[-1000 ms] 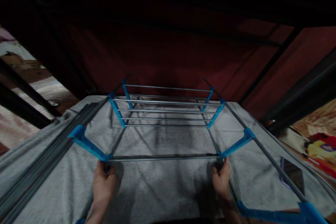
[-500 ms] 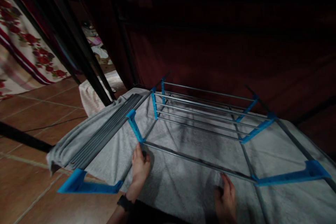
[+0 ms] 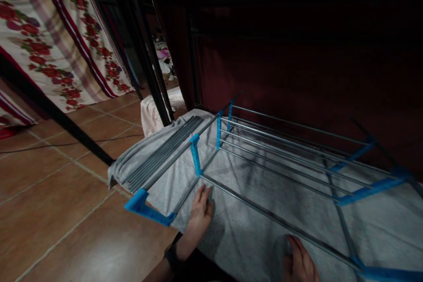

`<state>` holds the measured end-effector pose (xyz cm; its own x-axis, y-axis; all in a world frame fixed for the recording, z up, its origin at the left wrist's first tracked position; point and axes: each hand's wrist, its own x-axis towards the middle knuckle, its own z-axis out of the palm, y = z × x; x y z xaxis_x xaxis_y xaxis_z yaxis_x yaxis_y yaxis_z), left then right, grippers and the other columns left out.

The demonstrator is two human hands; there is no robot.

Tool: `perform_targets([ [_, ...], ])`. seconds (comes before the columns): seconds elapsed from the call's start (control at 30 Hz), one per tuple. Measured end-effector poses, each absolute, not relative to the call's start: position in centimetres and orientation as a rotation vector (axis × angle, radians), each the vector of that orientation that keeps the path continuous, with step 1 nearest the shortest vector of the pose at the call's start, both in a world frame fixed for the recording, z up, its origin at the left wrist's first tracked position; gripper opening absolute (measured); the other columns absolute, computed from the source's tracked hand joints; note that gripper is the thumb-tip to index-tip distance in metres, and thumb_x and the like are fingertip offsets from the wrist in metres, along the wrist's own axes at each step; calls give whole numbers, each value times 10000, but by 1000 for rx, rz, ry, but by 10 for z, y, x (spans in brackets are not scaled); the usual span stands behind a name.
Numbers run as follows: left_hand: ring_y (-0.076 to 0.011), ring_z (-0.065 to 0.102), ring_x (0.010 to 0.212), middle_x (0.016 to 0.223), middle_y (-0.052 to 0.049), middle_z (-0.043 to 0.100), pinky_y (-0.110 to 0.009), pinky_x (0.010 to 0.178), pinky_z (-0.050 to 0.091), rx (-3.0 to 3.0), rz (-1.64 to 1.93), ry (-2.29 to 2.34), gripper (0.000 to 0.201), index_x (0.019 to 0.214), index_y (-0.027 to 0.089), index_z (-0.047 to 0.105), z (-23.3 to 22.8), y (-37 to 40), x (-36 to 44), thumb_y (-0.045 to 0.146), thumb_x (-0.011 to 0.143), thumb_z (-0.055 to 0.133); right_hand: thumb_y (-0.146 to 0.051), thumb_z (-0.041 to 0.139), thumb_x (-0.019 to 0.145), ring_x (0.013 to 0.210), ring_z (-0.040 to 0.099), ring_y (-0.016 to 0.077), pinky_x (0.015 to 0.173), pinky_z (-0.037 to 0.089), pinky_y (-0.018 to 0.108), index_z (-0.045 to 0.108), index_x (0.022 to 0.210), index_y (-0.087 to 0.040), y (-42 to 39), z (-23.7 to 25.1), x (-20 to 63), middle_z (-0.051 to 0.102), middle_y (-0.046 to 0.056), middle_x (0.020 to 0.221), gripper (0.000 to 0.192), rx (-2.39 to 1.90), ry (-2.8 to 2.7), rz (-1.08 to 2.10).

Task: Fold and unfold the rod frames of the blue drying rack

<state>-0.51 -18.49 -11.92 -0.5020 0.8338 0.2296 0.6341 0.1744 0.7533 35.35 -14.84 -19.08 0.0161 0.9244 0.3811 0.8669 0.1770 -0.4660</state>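
A rack of grey metal tubes (image 3: 257, 205) joined by blue plastic brackets (image 3: 195, 156) lies partly assembled on a grey blanket (image 3: 244, 238). My left hand (image 3: 200, 209) is just below the lower end of one bracket, near the front tube, fingers loosely bent and apart, with nothing in them. A dark band circles that wrist. Close to the same front tube, farther right, is my right hand (image 3: 301, 262), its fingers slightly bent and thumb apart; the lower edge cuts it off. Several thin rods span the brackets at the back.
A bundle of loose grey tubes (image 3: 165, 152) lies on the blanket's left edge. Dark metal posts (image 3: 148, 61) and a slanting bar (image 3: 66, 114) stand at the left. Beyond are a tiled floor (image 3: 76, 194), a cable (image 3: 66, 144) and a flowered cloth (image 3: 66, 44).
The view has turned left, so the rack appears farther right. My left hand has drawn slightly away from the bracket's lower end. The right hand remains near the front tube.
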Motion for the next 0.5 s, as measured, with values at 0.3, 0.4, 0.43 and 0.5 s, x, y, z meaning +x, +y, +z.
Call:
perform_targets([
  [0.3,-260,729,1084,1114,-78,762,-392,998,609,1674,811,1950,380,1147,318,768,-96,-255,-19,309,1003,416,-375,378,925,1187,632,432,1001,471,664,488,1494,-289,-152,-177,346,625,167,1414,586,-1713,-1873,85],
  [0.4,-304,732,1102,1145,-84,776,-435,1016,607,1587,743,1983,376,1144,350,779,-106,-285,-34,325,985,440,-377,379,925,1180,635,439,992,474,669,475,1505,-278,-152,-177,346,627,176,1408,596,-1708,-1886,70],
  [0.43,-304,738,1083,1125,-82,781,-434,1002,613,1552,766,1990,371,1139,356,778,-111,-296,-40,344,990,438,-374,377,925,1177,638,439,991,475,668,475,1506,-277,-152,-177,346,628,175,1407,597,-1710,-1894,65],
  [0.5,-287,755,1009,1048,-75,791,-404,941,634,1501,865,2012,363,1098,340,771,-122,-318,-53,389,1001,425,-359,370,932,1155,651,427,987,487,649,485,1501,-271,-152,-178,347,630,169,1409,587,-1728,-1910,41],
])
